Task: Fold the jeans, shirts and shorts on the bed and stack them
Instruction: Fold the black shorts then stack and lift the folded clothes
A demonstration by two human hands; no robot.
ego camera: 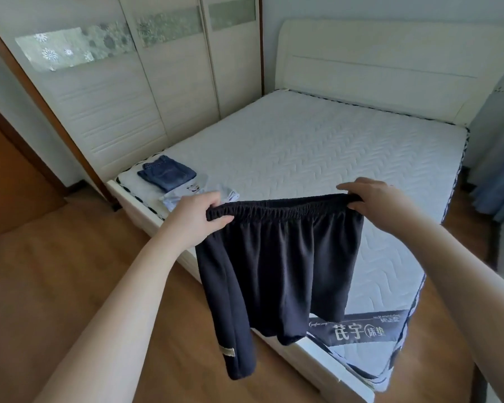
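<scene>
A pair of black shorts (pixel 277 269) hangs in the air over the near edge of the bed (pixel 317 146). My left hand (pixel 197 215) pinches the left end of the elastic waistband. My right hand (pixel 370 199) grips the right end of it. The legs dangle down, with a pale patch near the left hem. Folded blue jeans (pixel 167 172) lie at the bed's left corner. A folded white shirt (pixel 184 194) sits just in front of them, partly hidden by my left hand.
The mattress is white and quilted, with a cream headboard (pixel 376 65) at the far end. A white sliding wardrobe (pixel 122 97) stands to the left of the bed. Wooden floor (pixel 70 271) runs under my arms. Blue curtains (pixel 498 164) hang at the right.
</scene>
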